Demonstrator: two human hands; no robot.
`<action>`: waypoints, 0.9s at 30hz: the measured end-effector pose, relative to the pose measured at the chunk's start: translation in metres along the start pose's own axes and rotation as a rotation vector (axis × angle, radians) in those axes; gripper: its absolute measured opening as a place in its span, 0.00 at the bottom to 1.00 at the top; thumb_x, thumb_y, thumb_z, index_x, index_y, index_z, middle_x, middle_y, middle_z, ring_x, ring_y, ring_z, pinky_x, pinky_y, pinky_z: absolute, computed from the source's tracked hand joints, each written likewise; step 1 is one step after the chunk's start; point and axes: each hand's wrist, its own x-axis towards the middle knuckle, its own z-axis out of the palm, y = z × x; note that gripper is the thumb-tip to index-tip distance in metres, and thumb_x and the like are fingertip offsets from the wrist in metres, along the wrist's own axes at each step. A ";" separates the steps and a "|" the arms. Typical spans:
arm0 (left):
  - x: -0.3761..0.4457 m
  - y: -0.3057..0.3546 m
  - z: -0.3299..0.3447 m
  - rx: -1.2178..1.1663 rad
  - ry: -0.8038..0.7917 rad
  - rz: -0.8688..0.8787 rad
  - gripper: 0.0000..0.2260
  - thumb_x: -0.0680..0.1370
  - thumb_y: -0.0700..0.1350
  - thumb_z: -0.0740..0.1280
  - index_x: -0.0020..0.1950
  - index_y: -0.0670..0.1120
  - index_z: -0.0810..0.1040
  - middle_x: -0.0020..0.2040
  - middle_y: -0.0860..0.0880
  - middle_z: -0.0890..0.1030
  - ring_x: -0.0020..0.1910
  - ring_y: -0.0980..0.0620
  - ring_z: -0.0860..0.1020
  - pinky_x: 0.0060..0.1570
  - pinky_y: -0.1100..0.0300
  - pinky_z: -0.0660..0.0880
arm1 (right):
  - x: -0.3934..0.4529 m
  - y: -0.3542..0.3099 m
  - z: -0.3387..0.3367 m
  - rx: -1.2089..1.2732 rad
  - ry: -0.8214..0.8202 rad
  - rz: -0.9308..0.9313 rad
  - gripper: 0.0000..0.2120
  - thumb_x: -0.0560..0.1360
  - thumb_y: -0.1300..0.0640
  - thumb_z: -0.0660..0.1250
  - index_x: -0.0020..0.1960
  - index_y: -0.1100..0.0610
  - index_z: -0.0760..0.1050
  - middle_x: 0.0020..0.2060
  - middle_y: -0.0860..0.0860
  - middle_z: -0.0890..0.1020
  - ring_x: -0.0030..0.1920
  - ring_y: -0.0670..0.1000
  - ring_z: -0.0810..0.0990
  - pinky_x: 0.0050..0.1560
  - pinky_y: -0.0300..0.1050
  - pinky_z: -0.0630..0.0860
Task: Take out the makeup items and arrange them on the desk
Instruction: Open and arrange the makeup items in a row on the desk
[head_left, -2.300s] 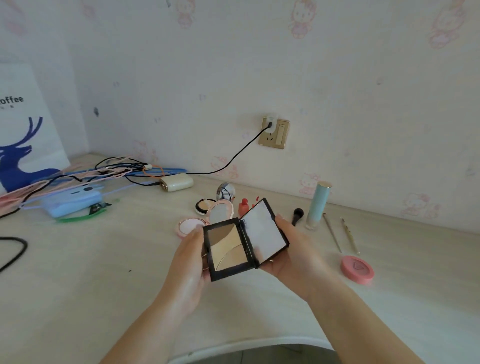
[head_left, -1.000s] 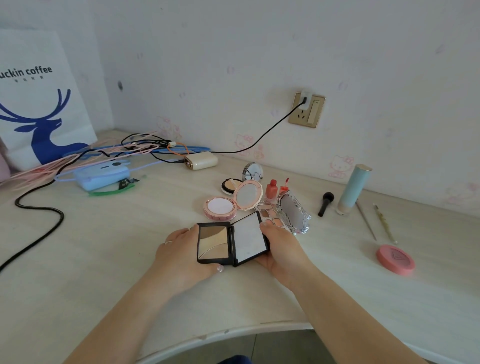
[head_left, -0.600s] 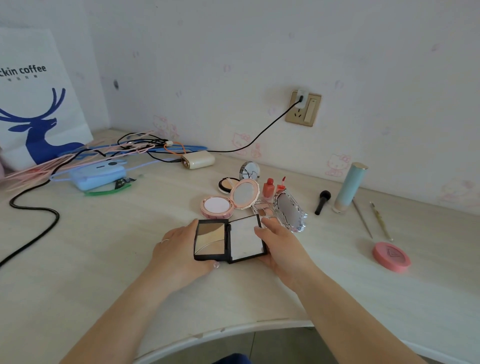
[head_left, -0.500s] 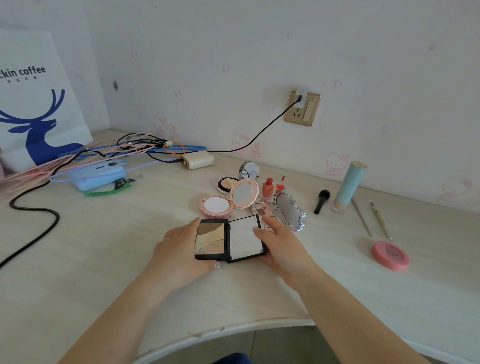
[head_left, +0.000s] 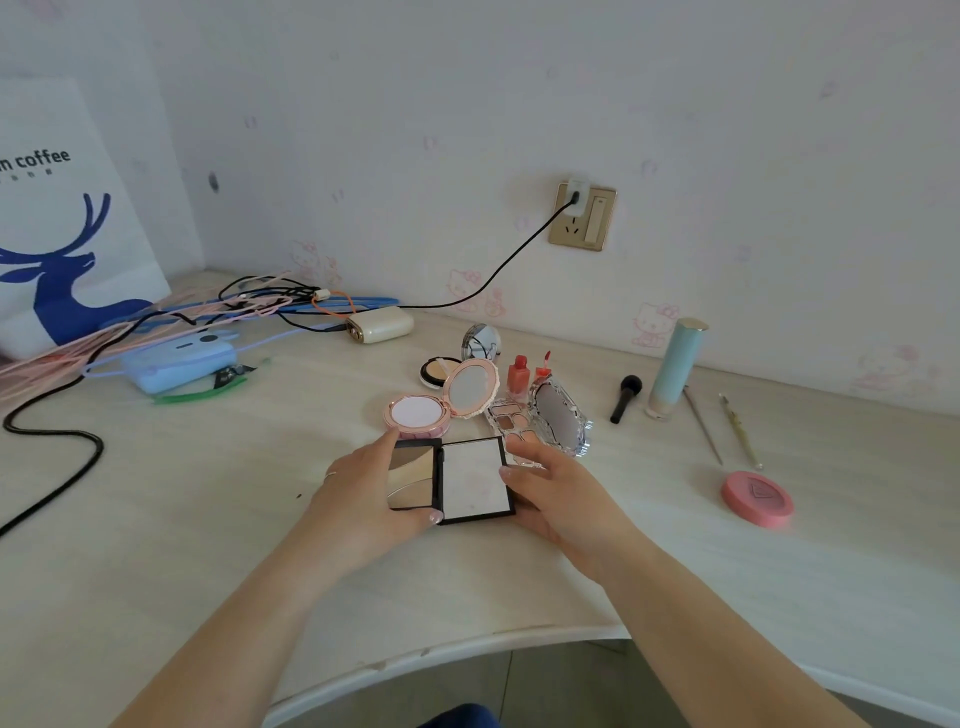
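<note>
Palette (head_left: 451, 480) lies open between our left hand (head_left: 363, 493) and right hand (head_left: 558, 488), both gripping its edges; we lower it flat on the bench (head_left: 208, 493), clear of the compact (head_left: 418, 414) at 12 o'clock.

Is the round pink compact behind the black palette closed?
No, the pink compact sits open, its mirrored lid raised behind the black palette.

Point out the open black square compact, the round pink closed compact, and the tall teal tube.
Open black square compact (head_left: 475, 480): head view, on its pale right panel.
Round pink closed compact (head_left: 757, 497): head view, middle of its lid.
Tall teal tube (head_left: 675, 364): head view, middle of its body.
</note>
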 end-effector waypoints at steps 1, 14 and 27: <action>-0.001 0.001 0.001 0.005 0.011 0.005 0.38 0.56 0.66 0.65 0.66 0.60 0.65 0.58 0.58 0.76 0.62 0.49 0.71 0.60 0.49 0.72 | -0.001 0.000 -0.001 0.014 0.003 0.000 0.10 0.76 0.59 0.66 0.53 0.45 0.73 0.54 0.51 0.82 0.53 0.51 0.83 0.61 0.52 0.76; 0.001 0.080 0.026 -0.109 0.119 0.226 0.24 0.75 0.49 0.68 0.70 0.53 0.68 0.62 0.60 0.74 0.65 0.59 0.70 0.57 0.65 0.65 | -0.040 -0.015 -0.053 0.065 0.123 -0.058 0.14 0.77 0.58 0.66 0.62 0.52 0.72 0.55 0.49 0.78 0.58 0.48 0.77 0.59 0.49 0.77; 0.025 0.169 0.091 -0.293 0.048 0.316 0.23 0.75 0.49 0.68 0.69 0.54 0.67 0.57 0.61 0.76 0.60 0.63 0.72 0.63 0.60 0.68 | -0.068 -0.014 -0.157 0.165 0.349 -0.203 0.12 0.77 0.62 0.65 0.55 0.47 0.74 0.56 0.52 0.78 0.56 0.48 0.78 0.57 0.49 0.77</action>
